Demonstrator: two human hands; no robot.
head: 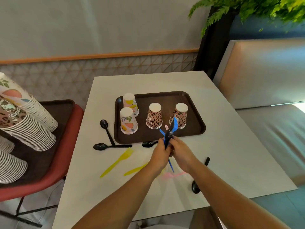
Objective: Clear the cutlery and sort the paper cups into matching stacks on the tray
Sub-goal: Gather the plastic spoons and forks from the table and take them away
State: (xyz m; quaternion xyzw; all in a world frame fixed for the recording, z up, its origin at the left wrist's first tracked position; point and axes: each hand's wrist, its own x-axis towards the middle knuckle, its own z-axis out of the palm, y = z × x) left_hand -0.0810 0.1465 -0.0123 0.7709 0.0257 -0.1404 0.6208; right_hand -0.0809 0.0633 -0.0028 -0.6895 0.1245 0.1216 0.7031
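Head view: left hand (160, 153) and right hand (179, 152) both gripping one bundle of blue and black cutlery (170, 134), held above tray (194, 111) front edge. Four cups upside down on tray: two fruit-print (128, 121) left, two leopard-print (154, 117) right. Black spoons (105, 128), yellow forks (118, 161) loose on table (231, 146).

Soft, even indoor light, fairly bright, with faint shadows under the cups (154, 116) on the table (231, 129). A pale sheen lies on the seat back (264, 71). Wide-angle bending curves the edges; the hands (170, 151) and plant (247, 10) look slightly blurred.
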